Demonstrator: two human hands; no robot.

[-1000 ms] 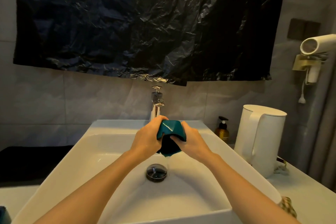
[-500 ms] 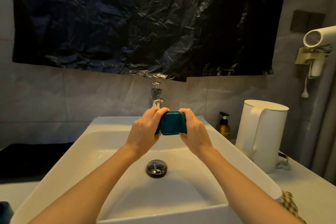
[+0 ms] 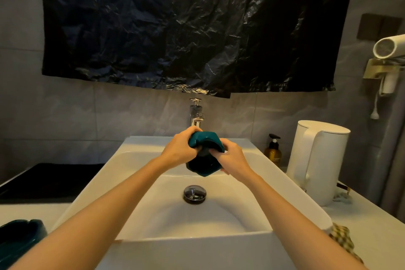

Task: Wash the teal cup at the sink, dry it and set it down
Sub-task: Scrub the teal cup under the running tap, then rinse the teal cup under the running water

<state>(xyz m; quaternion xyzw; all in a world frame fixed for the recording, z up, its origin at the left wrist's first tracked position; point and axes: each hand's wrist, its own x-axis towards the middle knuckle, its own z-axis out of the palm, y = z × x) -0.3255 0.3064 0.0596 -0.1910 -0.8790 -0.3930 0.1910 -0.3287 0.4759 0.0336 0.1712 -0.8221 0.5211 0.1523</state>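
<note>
Gripping a teal cup (image 3: 203,165), tilted, above the sink basin (image 3: 219,215) just below the tap (image 3: 196,114), fingers of left hand (image 3: 182,149) and right hand (image 3: 234,160) curled round it. Probably mid-wash. Next: keeping firm hold, likely slippery, then drying.

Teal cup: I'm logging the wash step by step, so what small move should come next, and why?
Probably tip the teal cup a little further mouth-down to empty it. The left hand and right hand both grip it above the sink, with its dark opening angled toward the drain. The checked cloth lies beside the sink for drying afterwards.
</note>
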